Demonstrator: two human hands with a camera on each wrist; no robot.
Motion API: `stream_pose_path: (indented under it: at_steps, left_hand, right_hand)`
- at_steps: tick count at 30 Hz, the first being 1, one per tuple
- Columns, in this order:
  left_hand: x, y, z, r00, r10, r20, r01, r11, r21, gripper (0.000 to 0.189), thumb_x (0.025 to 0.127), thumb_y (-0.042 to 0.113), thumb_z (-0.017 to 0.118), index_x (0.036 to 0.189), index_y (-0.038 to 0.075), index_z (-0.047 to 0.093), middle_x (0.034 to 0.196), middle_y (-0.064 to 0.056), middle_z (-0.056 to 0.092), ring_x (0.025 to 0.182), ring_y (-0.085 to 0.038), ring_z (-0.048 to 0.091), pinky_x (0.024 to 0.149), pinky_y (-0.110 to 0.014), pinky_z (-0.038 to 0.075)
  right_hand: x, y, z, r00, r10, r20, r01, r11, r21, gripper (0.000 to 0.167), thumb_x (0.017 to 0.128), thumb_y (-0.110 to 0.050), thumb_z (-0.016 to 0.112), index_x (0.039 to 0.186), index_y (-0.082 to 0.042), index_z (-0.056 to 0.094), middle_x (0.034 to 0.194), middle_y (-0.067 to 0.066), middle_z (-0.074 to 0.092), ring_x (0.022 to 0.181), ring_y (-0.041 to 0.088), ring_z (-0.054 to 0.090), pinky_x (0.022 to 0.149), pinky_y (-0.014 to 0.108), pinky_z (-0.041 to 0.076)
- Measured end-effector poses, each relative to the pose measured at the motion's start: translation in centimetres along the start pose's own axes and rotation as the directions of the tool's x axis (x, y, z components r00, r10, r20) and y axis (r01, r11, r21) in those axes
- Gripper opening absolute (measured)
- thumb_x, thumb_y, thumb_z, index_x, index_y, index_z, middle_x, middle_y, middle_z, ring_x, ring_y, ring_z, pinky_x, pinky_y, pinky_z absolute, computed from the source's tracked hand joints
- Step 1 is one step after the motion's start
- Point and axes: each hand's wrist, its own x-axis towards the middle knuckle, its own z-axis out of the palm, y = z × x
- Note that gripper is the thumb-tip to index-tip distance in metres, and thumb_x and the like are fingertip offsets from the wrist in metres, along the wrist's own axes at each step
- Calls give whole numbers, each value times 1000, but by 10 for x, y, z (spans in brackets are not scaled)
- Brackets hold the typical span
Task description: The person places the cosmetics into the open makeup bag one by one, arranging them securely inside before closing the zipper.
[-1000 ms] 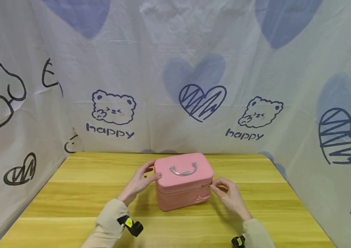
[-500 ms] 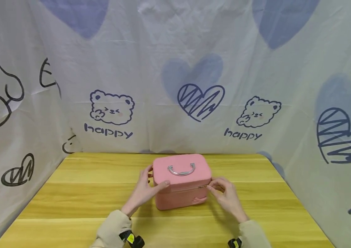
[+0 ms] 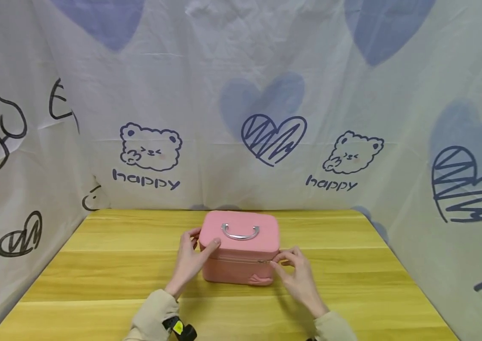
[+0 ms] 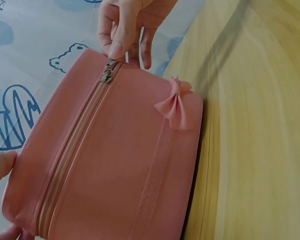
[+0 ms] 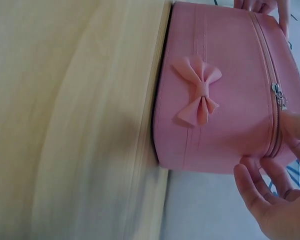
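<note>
A pink cosmetic case [image 3: 239, 248] with rounded corners stands on the wooden table, its lid down. On top is a silver arched handle [image 3: 240, 237]. A zipper [image 4: 72, 137] runs around below the lid, and a pink bow [image 5: 202, 90] decorates the lower front. My left hand [image 3: 191, 258] holds the case's left end, thumb on the lid's edge and the other fingers partly hidden behind the side. At the front right corner, my right hand [image 3: 298, 277] pinches the metal zipper pull [image 4: 109, 70] between thumb and forefinger, its other fingers bent near the case's right end.
The wooden table [image 3: 109, 265] extends to both sides and ends at the back against a pale cloth backdrop [image 3: 219, 189] printed with hearts and bears. More of the cloth hangs at left and right. A black wrist camera [image 3: 180, 328] sits on the left sleeve.
The case has shifted left and turned slightly, so its front faces me more squarely. Both hands have moved along with it, the right still at the zipper pull.
</note>
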Motion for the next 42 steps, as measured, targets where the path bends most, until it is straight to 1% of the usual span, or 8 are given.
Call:
stream_pose_path:
  at_steps: [5,10,16,19,25,34,37,42]
  left_hand:
    - [-2,0,1,998,-10,-57,12,1000,27,78,88,39,76,143,-3,38,148,-25,39,146,-42,35,121,-54,30]
    - [-2,1,3,995,7,-95,-5,1000,28,82,87,40,76,144,-2,34,149,-25,41,145,-39,37,120,-55,32]
    - [2,1,8,991,-28,-134,33,999,34,84,85,42,79,142,1,33,145,-24,45,138,-35,44,115,-52,37]
    - [3,-1,10,987,-38,-154,44,998,40,82,85,41,79,140,1,34,143,-24,46,137,-36,45,115,-53,38]
    - [5,2,8,989,-21,-146,28,999,44,80,86,39,79,139,-2,35,142,-25,46,137,-38,44,114,-54,38]
    - [8,2,1,993,-20,-120,26,999,47,77,85,33,80,137,-4,38,145,-29,46,141,-41,42,117,-54,36]
    - [9,3,0,993,-23,-113,29,998,51,77,85,34,80,138,-4,38,146,-29,45,142,-42,42,118,-54,36]
    - [9,5,-1,993,-36,-109,41,998,48,78,85,34,80,139,-3,38,146,-28,45,142,-42,42,118,-54,35]
  right_hand:
    - [-2,-7,10,999,-44,-12,43,999,-23,11,81,-4,79,79,-11,72,84,5,56,82,24,59,74,33,59]
    - [-7,-17,18,1000,-16,-7,15,998,-64,12,81,-5,80,79,-14,72,86,4,53,82,22,56,75,30,55]
    - [-11,-24,20,1000,-5,-16,3,994,-106,13,82,-8,79,77,-16,70,90,1,53,82,15,53,75,29,48]
    - [-12,-24,20,1000,-3,-17,1,994,-106,12,84,-10,78,77,-16,70,90,1,53,83,17,54,75,29,48]
    - [-13,-20,15,1000,-14,-1,14,997,-81,13,83,-5,77,79,-14,68,89,0,54,88,16,57,77,32,52]
    - [-11,-8,5,997,-53,52,49,995,82,14,83,2,75,80,-8,66,96,10,64,96,32,68,78,35,61]
    - [-11,-4,1,996,-43,81,33,993,117,12,87,1,72,81,-8,65,100,13,65,95,32,67,80,33,62]
    - [-7,0,-5,994,22,104,-35,992,124,10,89,1,70,83,-6,66,94,8,64,93,26,72,80,29,61]
